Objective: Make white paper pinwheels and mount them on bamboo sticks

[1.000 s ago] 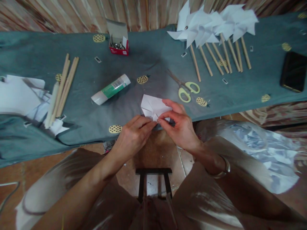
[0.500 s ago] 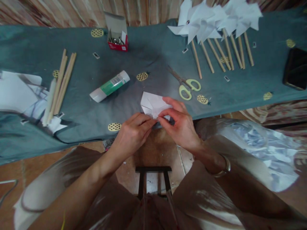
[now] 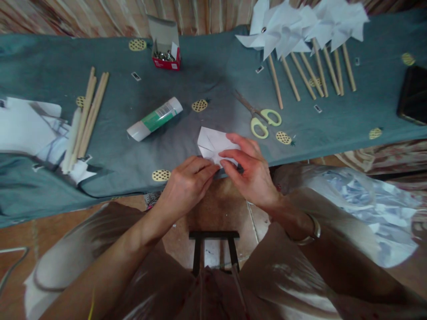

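A folded white piece of paper [image 3: 213,138] with visible crease lines lies at the near edge of the cloth-covered table, between my two hands. My left hand [image 3: 188,183] is closed, pinching its near edge with thumb and forefinger. From the other side my right hand [image 3: 251,171] grips the paper, its fingers over the right part and its thumb by the near edge. The fingers hide the lower and right parts of the paper. Closest beyond my hands are scissors [image 3: 263,118] with yellow-green handles and a green-and-white glue stick [image 3: 155,119].
Several white paper pinwheels [image 3: 283,29] on wooden sticks lie at the back right. A red box [image 3: 167,64] of small metal pieces stands open at the back. Loose sticks [image 3: 88,118] and white paper sheets [image 3: 25,129] lie left, a dark phone [image 3: 413,95] far right.
My right thumb and forefinger have parted slightly at the paper's near edge. My left hand keeps its pinch. The whole view has shifted a little.
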The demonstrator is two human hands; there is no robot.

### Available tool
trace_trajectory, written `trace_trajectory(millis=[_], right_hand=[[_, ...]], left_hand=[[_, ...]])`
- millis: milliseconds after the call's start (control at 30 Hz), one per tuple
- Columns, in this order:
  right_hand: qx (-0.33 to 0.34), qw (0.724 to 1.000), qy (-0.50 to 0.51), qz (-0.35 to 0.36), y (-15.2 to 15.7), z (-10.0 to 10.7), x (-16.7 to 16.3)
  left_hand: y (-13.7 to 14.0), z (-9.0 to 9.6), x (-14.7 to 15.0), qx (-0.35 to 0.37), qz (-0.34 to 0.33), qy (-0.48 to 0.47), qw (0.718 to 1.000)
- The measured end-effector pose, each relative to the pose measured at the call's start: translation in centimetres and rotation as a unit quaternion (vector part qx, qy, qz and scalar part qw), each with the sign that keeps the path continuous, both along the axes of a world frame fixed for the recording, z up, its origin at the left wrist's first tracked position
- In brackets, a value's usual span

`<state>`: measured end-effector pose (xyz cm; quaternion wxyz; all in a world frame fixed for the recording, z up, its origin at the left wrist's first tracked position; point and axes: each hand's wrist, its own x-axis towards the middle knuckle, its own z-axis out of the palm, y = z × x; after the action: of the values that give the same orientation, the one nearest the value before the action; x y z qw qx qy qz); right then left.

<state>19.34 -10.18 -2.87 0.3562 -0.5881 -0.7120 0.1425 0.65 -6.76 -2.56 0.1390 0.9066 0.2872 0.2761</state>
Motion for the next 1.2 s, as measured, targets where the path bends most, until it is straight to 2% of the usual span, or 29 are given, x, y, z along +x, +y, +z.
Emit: trace_trajectory(millis=[233,900,1200], right_hand=[[0.022,1.0,-0.018,0.006,-0.04,-0.07,-0.01],[0.025,0.999,-0.038,-0.016,-0.24,0.18,-0.07],[-0.005,1.0,-0.018,-0.014,-0.32,0.17,-0.09]], left_hand=[[-0.07,0.0,0.02,0.003,0.002,0.002,1.0],[-0.12,0.0,0.02,-0.001,0.005,0.007,1.0],[-0.02,0.25,-0.09,-0.024,-0.004,0.013,1.0]])
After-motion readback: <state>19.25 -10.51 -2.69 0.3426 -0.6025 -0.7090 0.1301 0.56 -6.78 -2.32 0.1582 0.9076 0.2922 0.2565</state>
